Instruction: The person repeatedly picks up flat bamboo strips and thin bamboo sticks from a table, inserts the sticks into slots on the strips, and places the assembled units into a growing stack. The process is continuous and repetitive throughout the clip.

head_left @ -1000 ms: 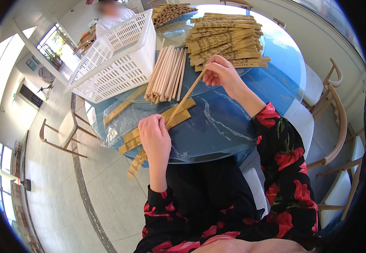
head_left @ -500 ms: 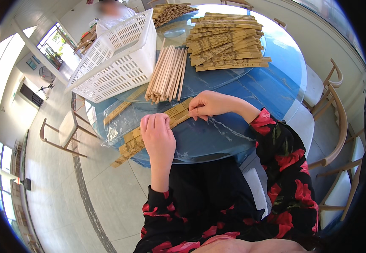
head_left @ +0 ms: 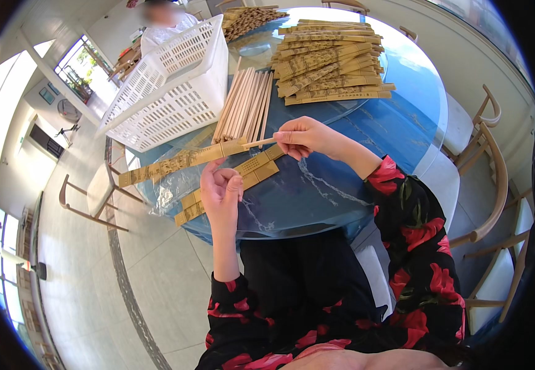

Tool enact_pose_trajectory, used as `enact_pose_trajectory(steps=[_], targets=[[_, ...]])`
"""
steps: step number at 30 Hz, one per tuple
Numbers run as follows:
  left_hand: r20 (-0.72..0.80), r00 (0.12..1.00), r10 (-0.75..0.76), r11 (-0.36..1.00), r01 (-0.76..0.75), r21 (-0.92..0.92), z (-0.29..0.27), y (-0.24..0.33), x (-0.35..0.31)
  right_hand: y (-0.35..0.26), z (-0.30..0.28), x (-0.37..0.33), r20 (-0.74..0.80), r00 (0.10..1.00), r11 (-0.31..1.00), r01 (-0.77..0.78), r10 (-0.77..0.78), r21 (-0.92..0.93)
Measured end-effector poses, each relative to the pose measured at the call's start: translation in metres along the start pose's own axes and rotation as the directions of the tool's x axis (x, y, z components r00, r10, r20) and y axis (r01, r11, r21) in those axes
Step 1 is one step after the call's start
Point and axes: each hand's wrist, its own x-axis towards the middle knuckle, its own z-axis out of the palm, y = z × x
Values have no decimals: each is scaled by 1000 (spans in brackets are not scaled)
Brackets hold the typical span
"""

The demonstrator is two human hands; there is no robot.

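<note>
Between my hands is a long printed brown paper sleeve [head_left: 181,164], raised over the table with its far end pointing left. A pale wooden chopstick [head_left: 260,143] sticks out of its right end, and my right hand [head_left: 304,137] pinches that stick. My left hand [head_left: 221,191] is under the sleeve with fingers curled against its lower edge; part of the grip is hidden. Below lie more flat brown paper sleeves [head_left: 256,174] on the blue table [head_left: 304,203]. Just beyond my hands rests a bundle of pale chopsticks [head_left: 246,105].
A white slatted plastic basket [head_left: 168,111] stands at the far left of the table. A big pile of brown sleeves [head_left: 332,58] is at the far right, with another heap [head_left: 252,21] behind. Wooden chairs [head_left: 489,179] surround the table. Another person [head_left: 168,28] is beyond the basket.
The sleeve has risen off the table and swung leftward, with the chopstick end now showing. My left hand has turned, its fingers now under the sleeve. My right hand has moved slightly up.
</note>
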Motion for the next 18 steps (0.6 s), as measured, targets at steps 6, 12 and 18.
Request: enact_pose_trajectory(steps=[6,12,18], targets=[[-8,982,-188,956,181,-232,-12,-10,2,1,9,-3,64,998,988,-1,11,-155],[36,976,-216,949,219,-226,-20,-8,2,4,16,0,76,997,969,48,-30,-242],[177,955,-237,950,266,-166,-14,-5,2,-2,38,-8,101,991,948,111,-85,-300]])
